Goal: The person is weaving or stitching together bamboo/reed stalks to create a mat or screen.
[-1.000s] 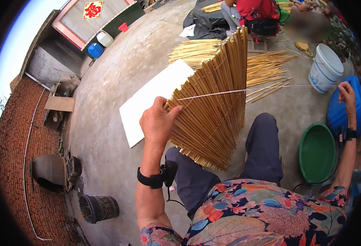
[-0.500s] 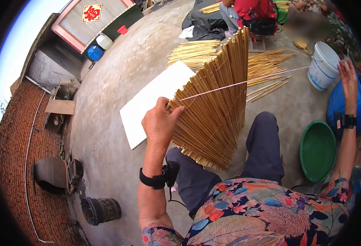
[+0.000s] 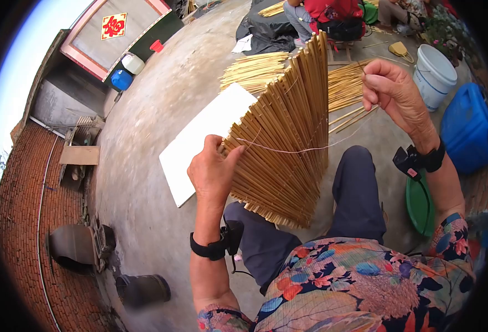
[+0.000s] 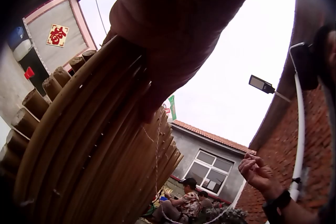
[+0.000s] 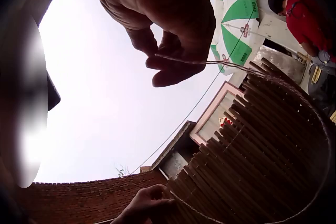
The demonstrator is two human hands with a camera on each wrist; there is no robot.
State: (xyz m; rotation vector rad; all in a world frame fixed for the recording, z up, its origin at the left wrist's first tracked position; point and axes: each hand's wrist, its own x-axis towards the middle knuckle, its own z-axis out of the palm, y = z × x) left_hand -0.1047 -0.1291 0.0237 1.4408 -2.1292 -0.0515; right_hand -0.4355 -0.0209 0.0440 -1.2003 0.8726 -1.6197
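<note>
Gripping stick mat (image 3: 288, 124) by its left corner with left hand (image 3: 212, 166), likely to steady it; pinching thread (image 3: 296, 152) in right hand (image 3: 397, 95), likely to control slack.

Soft daylight bathes the left hand (image 3: 213, 169); and from the right wrist, sky (image 5: 94, 113) glares, darkening the right hand (image 5: 163, 19)! Below the left grip, a bucket (image 3: 144, 290) blurs, edges bowing into black.

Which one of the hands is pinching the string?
The right hand pinches the pale string; the left hand instead grips the edge of the stick mat.
</note>
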